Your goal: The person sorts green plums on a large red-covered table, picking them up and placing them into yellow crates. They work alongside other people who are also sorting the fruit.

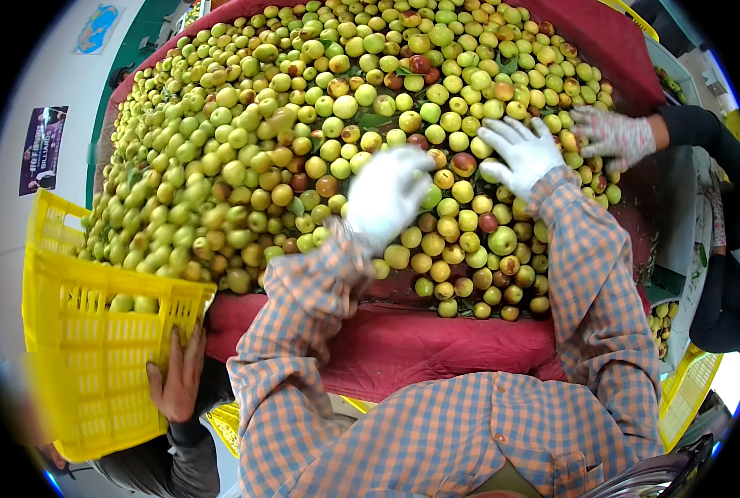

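Observation:
A broad heap of green and reddish jujubes covers a table draped in dark red cloth. My left hand, in a white glove, is over the fruit near the middle, blurred by motion. Its fingers curl down beside a green jujube; whether they hold any fruit cannot be made out. Also gloved in white, my right hand lies palm down on jujubes at the heap's right part, fingers spread. Below both hands, a looser layer of jujubes shows patches of red cloth between the fruit.
At left, another person's bare hand grips a tilted yellow plastic crate, its mouth against the heap. On the right, a co-worker's patterned glove touches the fruit close to my right hand. A sorting trough runs along the right side.

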### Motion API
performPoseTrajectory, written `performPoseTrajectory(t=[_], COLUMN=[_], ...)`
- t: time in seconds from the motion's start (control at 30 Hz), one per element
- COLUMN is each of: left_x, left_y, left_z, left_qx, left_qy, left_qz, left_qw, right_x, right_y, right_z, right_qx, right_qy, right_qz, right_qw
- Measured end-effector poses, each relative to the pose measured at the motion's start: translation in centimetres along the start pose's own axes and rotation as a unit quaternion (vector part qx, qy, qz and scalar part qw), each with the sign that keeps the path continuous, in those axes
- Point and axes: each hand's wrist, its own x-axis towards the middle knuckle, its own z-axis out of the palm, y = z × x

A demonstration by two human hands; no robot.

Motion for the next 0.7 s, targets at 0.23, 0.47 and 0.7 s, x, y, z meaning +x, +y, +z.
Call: performPoseTrajectory(t=[0.23, 0.47, 0.7], left_x=[9.3, 10.9, 8.9], left_y=[-7.3, -5.6, 1.2], left_z=[1.6, 3.3, 2.2], left_qx=[0.185, 0.168, -0.236], left_qy=[-0.012, 0.019, -0.039], left_qz=[-0.097, -0.133, -0.138], left_qw=[0.978, 0.977, 0.961], right_x=[-2.3, -7.3, -13.6], right_y=[7.4, 6.5, 3.3], right_z=[0.2, 3.3, 2.7], right_qx=[-0.037, 0.026, 0.117], right_qy=[-0.019, -0.069, 0.099], right_qz=[0.172, 0.272, 0.230], right_qw=[0.984, 0.959, 0.961])
